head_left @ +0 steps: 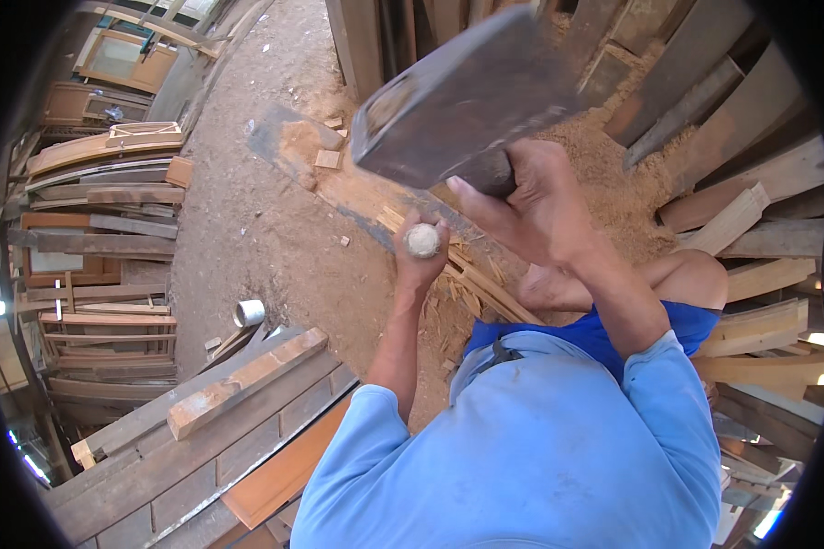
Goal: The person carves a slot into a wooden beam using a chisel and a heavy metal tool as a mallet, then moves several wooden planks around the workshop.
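Observation:
My right hand (pixel 545 206) grips the short dark handle of a big mallet (pixel 467 101), raised high. Its blocky, dark head has a worn, paler end. Lower down, my left hand (pixel 421 252) is closed round an upright chisel (pixel 422 241); only the round, pale, battered top of its handle shows, and the blade is hidden below my fist. Under the hands a long piece of wood (pixel 494 291) runs slantwise from beside my bent leg, with loose chips around it. The mallet head is above and to the right of the chisel, apart from it.
Stacked boards and frames (pixel 110 247) line the left side. Planks (pixel 751 220) lean along the right. A white cup-like container (pixel 248 313) lies near a pile of timber (pixel 247 384) at lower left. Sawdust and small wood blocks (pixel 328 158) lie on the dirt floor.

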Demonstrator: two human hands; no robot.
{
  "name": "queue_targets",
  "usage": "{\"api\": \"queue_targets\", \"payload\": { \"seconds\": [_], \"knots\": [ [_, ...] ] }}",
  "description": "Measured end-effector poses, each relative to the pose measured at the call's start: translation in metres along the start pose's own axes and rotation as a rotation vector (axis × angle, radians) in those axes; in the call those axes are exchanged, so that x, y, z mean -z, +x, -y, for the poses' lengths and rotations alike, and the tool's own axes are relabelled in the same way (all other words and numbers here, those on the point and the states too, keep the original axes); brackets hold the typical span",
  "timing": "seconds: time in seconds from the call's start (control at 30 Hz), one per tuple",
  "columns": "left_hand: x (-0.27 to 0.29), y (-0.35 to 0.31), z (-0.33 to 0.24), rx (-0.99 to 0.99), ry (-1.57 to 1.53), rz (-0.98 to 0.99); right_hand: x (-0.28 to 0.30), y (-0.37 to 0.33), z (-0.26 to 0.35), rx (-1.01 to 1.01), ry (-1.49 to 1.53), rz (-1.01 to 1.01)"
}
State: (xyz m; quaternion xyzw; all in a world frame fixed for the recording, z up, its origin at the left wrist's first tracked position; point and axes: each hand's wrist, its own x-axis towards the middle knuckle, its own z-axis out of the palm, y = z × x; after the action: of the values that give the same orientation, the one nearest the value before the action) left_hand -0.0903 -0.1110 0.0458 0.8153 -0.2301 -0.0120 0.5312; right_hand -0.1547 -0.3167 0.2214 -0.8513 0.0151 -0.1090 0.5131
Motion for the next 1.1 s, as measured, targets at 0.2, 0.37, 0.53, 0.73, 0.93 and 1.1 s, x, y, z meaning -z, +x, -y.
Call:
{"api": "queue_targets", "payload": {
  "seconds": [0.2, 0.37, 0.53, 0.73, 0.93, 1.1],
  "knots": [
    [0.002, -0.020, 0.018, -0.018, -0.017, -0.060, -0.044, -0.012, -0.062, 0.102, -0.472, 0.327],
    [0.004, -0.029, 0.016, 0.022, -0.029, -0.023, -0.025, -0.017, -0.028, -0.033, -0.270, 0.236],
    [0.011, -0.022, 0.010, 0.039, -0.045, 0.094, -0.012, 0.003, 0.014, 0.126, 0.141, -0.072],
    [0.008, -0.028, 0.029, -0.085, 0.052, 0.093, -0.053, -0.016, -0.065, 0.085, -0.688, 0.474],
    [0.006, -0.034, 0.035, 0.193, 0.069, 0.201, -0.034, -0.026, -0.033, 0.076, -0.338, 0.237],
    [0.006, -0.016, 0.040, -0.490, 0.455, 0.113, -0.046, -0.030, -0.062, -0.062, -0.443, 0.458]
  ]
}}
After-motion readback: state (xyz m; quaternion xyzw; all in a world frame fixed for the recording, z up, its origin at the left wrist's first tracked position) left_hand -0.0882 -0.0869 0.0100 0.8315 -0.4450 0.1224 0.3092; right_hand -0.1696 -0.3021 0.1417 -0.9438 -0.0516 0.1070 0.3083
